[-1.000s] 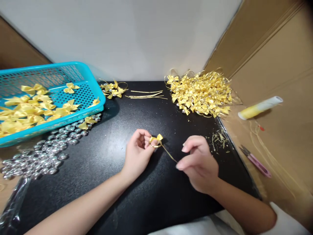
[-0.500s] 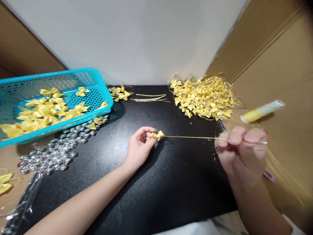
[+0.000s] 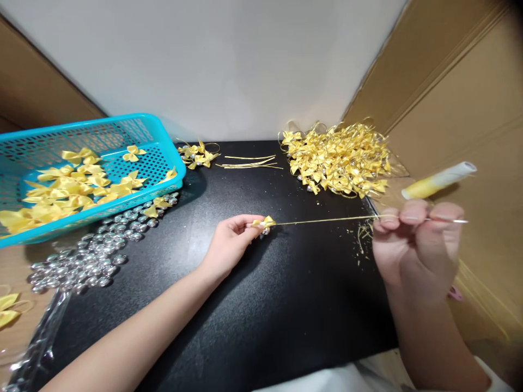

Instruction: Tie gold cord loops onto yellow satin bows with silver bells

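Between thumb and fingers, my left hand [image 3: 231, 242] pinches a small yellow ribbon bow [image 3: 267, 221] above the middle of the black tabletop. A silvery bead [image 3: 265, 231] shows just beneath the bow. From the bow a yellow thread [image 3: 322, 221] runs taut to the right, into my closed right hand [image 3: 417, 245]. That hand also grips a thin needle [image 3: 460, 221], whose silvery end sticks out past the fingers on the right. How the thread joins the needle is hidden by the fingers.
A blue basket [image 3: 163, 128] of yellow bows stands at the left, with silver beads [image 3: 81, 264] in front. A large heap of finished-looking bows [image 3: 339, 160] lies at back right, a small group [image 3: 199, 154] at back left. Cut cords [image 3: 250, 162] and a thread tube [image 3: 439, 181] lie nearby.
My right hand has moved a little to the right and up with the needle, and the thread between the hands is longer. My left hand keeps the bow in nearly the same place.
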{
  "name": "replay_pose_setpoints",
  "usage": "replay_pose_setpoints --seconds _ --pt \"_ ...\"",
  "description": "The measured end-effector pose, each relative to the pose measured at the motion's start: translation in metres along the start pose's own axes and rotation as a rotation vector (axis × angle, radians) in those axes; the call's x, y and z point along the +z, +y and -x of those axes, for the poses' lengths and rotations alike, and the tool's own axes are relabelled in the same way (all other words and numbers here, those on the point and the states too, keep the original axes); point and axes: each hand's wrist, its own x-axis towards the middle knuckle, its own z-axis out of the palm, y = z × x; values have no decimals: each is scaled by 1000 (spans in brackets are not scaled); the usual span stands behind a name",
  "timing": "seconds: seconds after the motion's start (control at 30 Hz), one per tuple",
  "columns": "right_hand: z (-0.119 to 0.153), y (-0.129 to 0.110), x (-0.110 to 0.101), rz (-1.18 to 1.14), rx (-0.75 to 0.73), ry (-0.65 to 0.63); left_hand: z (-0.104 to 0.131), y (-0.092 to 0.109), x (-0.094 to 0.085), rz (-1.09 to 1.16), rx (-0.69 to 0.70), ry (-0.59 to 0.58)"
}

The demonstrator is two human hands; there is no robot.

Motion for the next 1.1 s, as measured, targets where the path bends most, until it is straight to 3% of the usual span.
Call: replay_pose_setpoints --seconds 0.43,0.6,0.67,0.8,0.93,1.1 --pt "-9 -13 -12 35 60 219 -3 -1 -2 -14 -12 42" --pt "-11 -15 -12 -109 53 304 -2 0 -2 1 -20 33" --pt "-11 -14 -8 -175 70 255 -3 -1 -3 31 -22 33" --pt "-3 -3 8 -259 187 -15 -4 -3 -3 239 -73 -23" --pt "12 21 22 -149 394 -110 0 -3 2 426 -220 -132" --pt "26 40 33 82 580 -244 11 -1 9 454 -289 -266"
